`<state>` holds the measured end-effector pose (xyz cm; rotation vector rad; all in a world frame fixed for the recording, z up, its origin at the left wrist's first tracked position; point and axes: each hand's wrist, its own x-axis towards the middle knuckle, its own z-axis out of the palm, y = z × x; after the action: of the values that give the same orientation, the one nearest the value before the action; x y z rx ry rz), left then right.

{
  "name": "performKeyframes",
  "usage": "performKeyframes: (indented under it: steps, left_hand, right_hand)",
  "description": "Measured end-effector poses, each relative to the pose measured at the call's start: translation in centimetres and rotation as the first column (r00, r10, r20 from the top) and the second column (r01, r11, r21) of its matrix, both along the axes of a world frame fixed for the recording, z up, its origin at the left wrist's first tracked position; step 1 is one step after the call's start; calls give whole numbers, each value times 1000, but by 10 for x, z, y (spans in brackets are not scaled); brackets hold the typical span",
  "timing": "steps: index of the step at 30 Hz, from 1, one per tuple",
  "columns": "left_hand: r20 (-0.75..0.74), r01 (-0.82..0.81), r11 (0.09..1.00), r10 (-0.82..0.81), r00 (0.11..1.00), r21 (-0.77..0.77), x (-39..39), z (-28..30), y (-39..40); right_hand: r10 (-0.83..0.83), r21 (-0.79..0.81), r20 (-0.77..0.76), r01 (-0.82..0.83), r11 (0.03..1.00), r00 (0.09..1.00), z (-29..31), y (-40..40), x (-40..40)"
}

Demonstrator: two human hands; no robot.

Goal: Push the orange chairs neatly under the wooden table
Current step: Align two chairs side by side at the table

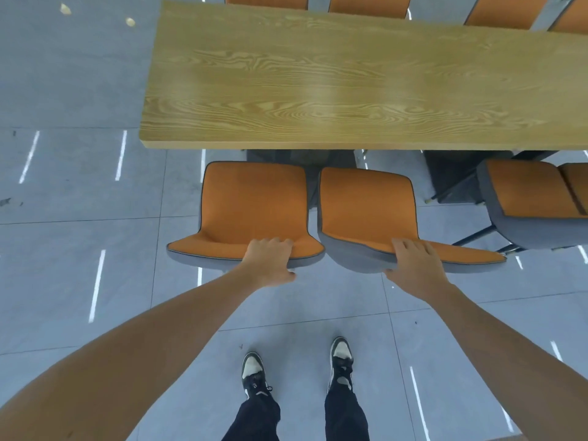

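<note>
The left hand (270, 261) grips the curved top edge of the left chair (251, 205), the right hand (413, 265) the right chair (366, 208). Both padded orange chairs, grey-backed, stand side by side at the grainy wooden table (318, 81).

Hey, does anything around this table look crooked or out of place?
Yes. The chair under the right hand is turned askew to the wooden table, unlike its squarer neighbour under the left hand. Two scraps litter the floor.
</note>
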<state>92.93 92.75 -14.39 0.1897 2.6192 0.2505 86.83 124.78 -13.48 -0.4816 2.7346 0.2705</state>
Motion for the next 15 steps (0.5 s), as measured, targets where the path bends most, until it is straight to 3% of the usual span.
performKeyframes:
  steps: [4,9,15]
  left_hand:
    - [74,9,997,-4,997,-77,-14,1,18]
    - [-32,-54,997,52,998,-60,-6,-4,25]
    - [-125,-29,998,21,992,-59,-6,-13,45]
  right_hand:
    - [9,-55,25,-7,998,1000,-1,28,-15]
    - [-12,-171,28,17,985,1000,-5,33,-28]
    - [55,-194,7,-52,980,998,-10,44,-26]
